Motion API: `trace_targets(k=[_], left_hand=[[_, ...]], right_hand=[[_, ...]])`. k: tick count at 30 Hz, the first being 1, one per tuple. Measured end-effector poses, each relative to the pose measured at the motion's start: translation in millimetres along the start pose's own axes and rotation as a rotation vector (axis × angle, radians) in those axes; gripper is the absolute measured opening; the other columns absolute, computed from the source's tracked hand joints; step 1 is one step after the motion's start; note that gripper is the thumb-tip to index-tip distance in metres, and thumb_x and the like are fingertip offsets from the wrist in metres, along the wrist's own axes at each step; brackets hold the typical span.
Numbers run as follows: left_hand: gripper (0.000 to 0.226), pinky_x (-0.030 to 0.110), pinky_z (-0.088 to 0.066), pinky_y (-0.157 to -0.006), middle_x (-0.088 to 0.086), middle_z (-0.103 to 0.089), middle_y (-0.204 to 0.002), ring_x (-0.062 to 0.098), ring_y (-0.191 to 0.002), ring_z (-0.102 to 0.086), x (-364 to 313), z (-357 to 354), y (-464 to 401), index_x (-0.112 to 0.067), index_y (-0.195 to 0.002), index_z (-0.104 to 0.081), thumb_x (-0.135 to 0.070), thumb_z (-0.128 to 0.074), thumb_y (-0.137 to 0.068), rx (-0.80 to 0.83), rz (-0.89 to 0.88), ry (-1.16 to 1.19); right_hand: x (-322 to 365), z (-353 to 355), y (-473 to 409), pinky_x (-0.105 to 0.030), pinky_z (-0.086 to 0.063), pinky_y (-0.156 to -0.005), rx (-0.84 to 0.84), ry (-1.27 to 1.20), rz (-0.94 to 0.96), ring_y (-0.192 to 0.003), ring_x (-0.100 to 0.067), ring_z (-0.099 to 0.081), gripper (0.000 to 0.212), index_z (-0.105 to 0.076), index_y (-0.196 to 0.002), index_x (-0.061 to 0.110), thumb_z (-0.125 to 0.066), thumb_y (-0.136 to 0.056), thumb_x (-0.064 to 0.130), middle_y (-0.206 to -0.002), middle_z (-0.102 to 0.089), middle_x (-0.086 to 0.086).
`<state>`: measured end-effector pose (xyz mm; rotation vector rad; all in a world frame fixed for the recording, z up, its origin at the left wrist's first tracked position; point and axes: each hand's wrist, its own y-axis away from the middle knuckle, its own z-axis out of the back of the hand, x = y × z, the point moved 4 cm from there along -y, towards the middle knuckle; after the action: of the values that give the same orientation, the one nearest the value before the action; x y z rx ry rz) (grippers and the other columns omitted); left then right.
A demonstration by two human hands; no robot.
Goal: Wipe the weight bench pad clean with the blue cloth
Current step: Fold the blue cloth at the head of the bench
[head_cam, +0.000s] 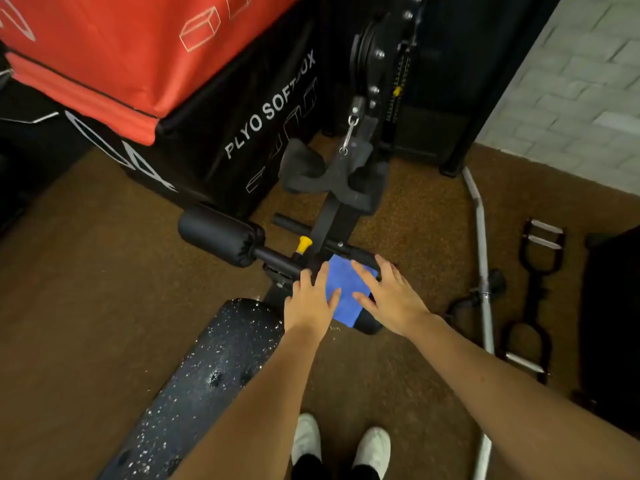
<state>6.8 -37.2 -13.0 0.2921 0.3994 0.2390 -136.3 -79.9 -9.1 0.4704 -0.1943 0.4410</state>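
A folded blue cloth [346, 292] lies on the small black seat pad [370, 325] at the far end of the weight bench. My left hand [308, 299] rests at the cloth's left edge, fingers spread, touching it. My right hand [388, 292] lies flat over the cloth's right side, fingers apart. Neither hand has closed on it. The long black bench pad [214, 368] runs toward me at lower left, speckled with white specks and wet spots.
A black foam leg roller [218, 233] and yellow adjustment knob [304, 243] sit beyond the cloth. A red-and-black plyo box [194, 109] stands at upper left, a cable machine [374, 64] behind. A silver curl bar [483, 271] and cable handles [540, 268] lie on the brown carpet at right.
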Motion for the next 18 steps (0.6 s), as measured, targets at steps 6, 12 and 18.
trace_targets(k=[6,12,18], left_hand=[[0.065,0.040,-0.043,-0.095,0.012,-0.025,-0.141,0.029,-0.125,-0.038,8.8,-23.2,-5.6,-0.017,-0.147,-0.014,-0.034,-0.048,-0.094,0.003,0.157,0.420],[0.058,0.026,-0.038,-0.087,0.014,-0.025,-0.136,0.022,-0.106,-0.045,6.5,-24.4,-7.5,-0.014,-0.144,-0.023,-0.012,-0.051,-0.093,0.058,0.251,0.661],[0.043,0.027,-0.042,-0.078,0.009,-0.049,-0.115,0.017,-0.091,-0.050,12.9,-18.1,-1.6,-0.012,-0.134,-0.041,-0.005,-0.047,-0.092,-0.021,0.317,0.797]], right_hand=[[2.1,-25.1,-18.8,-0.041,-0.022,-0.111,0.111,-0.043,-0.058,-0.140,-0.032,-0.020,0.060,0.000,-0.148,0.036,-0.031,-0.098,0.047,-0.154,-0.005,-0.017],[5.2,-31.0,-27.5,-0.031,-0.040,-0.099,-0.021,-0.076,-0.058,-0.121,-0.022,-0.039,0.061,-0.011,-0.149,0.028,-0.041,-0.098,0.038,-0.139,-0.023,-0.009],[22.4,-21.6,-26.3,-0.031,-0.044,-0.077,-0.248,-0.370,-0.053,-0.094,-0.014,-0.049,0.013,-0.051,-0.109,0.024,-0.050,-0.096,0.022,-0.113,-0.042,-0.006]])
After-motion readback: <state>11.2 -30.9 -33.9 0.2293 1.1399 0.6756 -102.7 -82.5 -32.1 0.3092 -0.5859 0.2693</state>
